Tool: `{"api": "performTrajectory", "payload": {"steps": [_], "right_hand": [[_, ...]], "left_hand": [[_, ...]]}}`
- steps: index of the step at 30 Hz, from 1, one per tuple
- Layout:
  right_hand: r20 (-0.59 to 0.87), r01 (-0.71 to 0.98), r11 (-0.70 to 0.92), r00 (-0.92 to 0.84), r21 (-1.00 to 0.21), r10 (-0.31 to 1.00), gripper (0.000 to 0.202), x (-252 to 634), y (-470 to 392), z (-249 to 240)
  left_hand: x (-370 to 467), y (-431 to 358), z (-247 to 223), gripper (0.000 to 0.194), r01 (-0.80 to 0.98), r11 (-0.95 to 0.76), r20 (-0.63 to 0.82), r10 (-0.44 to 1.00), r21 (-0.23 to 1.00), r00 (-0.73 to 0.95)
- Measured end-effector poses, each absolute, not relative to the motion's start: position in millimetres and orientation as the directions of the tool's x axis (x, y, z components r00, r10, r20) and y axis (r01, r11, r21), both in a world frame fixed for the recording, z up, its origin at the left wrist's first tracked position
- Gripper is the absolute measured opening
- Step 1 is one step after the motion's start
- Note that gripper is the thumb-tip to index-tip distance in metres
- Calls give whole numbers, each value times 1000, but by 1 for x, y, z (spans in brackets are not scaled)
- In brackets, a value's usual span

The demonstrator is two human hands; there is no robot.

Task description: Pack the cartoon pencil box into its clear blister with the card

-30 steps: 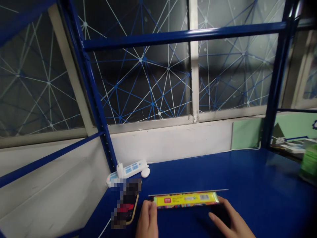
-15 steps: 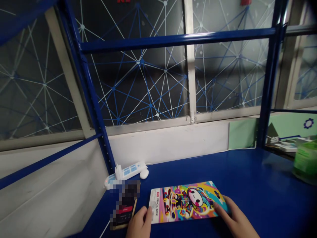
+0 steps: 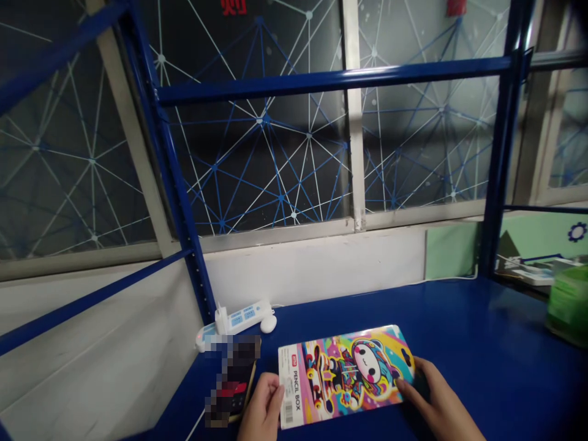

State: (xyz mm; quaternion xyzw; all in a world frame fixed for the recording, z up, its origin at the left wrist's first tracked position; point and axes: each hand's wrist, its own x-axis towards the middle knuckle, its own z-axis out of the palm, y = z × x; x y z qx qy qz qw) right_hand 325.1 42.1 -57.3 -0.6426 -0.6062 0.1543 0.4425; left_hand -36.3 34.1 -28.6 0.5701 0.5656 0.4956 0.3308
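Note:
A flat, colourful pencil box (image 3: pixel 346 373) printed with a cartoon figure on a skateboard lies sideways between my hands, just over the blue table. At its white labelled end, the thumb of my left hand (image 3: pixel 261 404) presses on the edge, the other fingers curled behind. My right hand (image 3: pixel 427 392) grips the opposite end near the hang hole, thumb on top and fingers under or behind it. Close beside my left hand lies a phone (image 3: pixel 235 386), partly blurred out, with a white cable running from its lower end.
A white power strip (image 3: pixel 243 315) with a plug in it sits at the back left, a small white rounded case (image 3: pixel 269 323) beside it. A green container (image 3: pixel 569 303) stands at the far right. Blue frame posts (image 3: pixel 498 165) rise at the table's edges before the windows.
The pencil box's far edge has risen and its face tilts more towards me, still held at both ends. The view has shifted slightly.

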Motion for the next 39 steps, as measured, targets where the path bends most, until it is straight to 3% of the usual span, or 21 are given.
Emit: {"api": "performTrajectory", "payload": {"steps": [3, 5, 8, 12, 16, 19, 22, 24, 27, 32, 34, 36, 39], "right_hand": [[474, 824, 72, 249, -561, 845, 64, 312, 47, -61], [576, 909, 39, 229, -414, 784, 59, 297, 47, -60], [682, 972, 160, 2, -174, 732, 49, 265, 43, -57], [659, 838, 527, -477, 142, 581, 62, 210, 40, -57], [657, 690, 651, -655, 317, 374, 41, 164, 46, -53], [631, 644, 713, -681, 278, 370, 39, 160, 47, -40], [532, 645, 756, -681, 112, 503, 53, 192, 43, -24], [446, 717, 695, -606, -52, 659, 62, 229, 39, -17], [394, 829, 506, -394, -237, 830, 42, 288, 40, -16], [439, 828, 460, -301, -320, 847, 43, 336, 53, -25], [457, 834, 459, -295, -305, 839, 47, 332, 55, -25], [469, 834, 468, -301, -293, 830, 50, 322, 55, -23], [493, 823, 498, -325, -273, 807, 53, 308, 52, -17]], "left_hand": [[-35, 36, -31, 58, 287, -130, 170, 978, 949, -120], [-34, 37, -32, 62, 304, -104, 145, 982, 947, -117], [-31, 36, -31, 73, 381, -60, 122, 982, 923, -142], [-25, 34, -25, 88, 449, -14, 111, 975, 893, -190], [-24, 34, -22, 87, 440, -54, 145, 973, 897, -178], [-26, 37, -27, 82, 406, -101, 180, 970, 908, -162], [-29, 40, -31, 77, 406, -140, 214, 967, 903, -142], [-30, 39, -31, 74, 431, -145, 222, 966, 891, -134], [-31, 36, -24, 70, 453, -131, 200, 974, 882, -106], [-38, 31, -14, 57, 545, -128, 211, 973, 828, -92], [-35, 31, -13, 50, 649, -180, 325, 939, 739, -109], [-24, 31, -12, 41, 801, -193, 436, 895, 567, -93], [8, 30, -4, 43, 924, -205, 393, 917, 321, 67]]}}
